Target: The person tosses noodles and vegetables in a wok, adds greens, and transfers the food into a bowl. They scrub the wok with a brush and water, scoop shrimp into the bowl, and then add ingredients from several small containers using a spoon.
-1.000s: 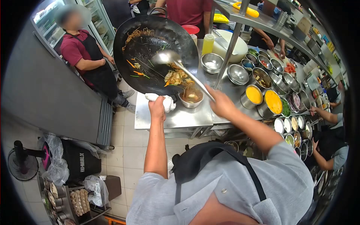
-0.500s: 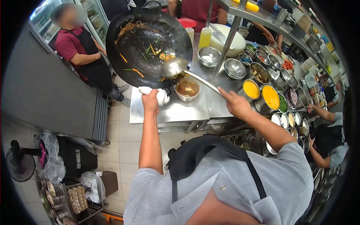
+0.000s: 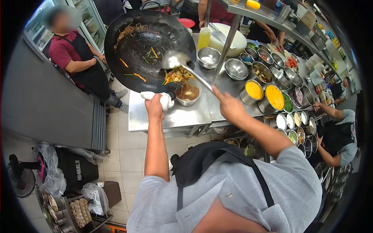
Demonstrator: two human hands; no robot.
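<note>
Your left hand (image 3: 154,107) is closed on a white cloth (image 3: 165,101) at the near rim of the tilted wok (image 3: 136,50); your right hand (image 3: 230,106) is wrapped round the shaft of the ladle (image 3: 174,61); vegetables (image 3: 178,75) lie at the wok's lip, beside the ladle head; the metal bowl (image 3: 187,103), already part filled, stands below the lip, in from the front edge of the surface (image 3: 145,122).

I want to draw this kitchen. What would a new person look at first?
Probably the huge black wok, tipped up beside a metal bowl of food, with a shiny ladle at its lower edge. Next, the two pots of bright yellow-orange stuff standing on the counter to the right.
</note>
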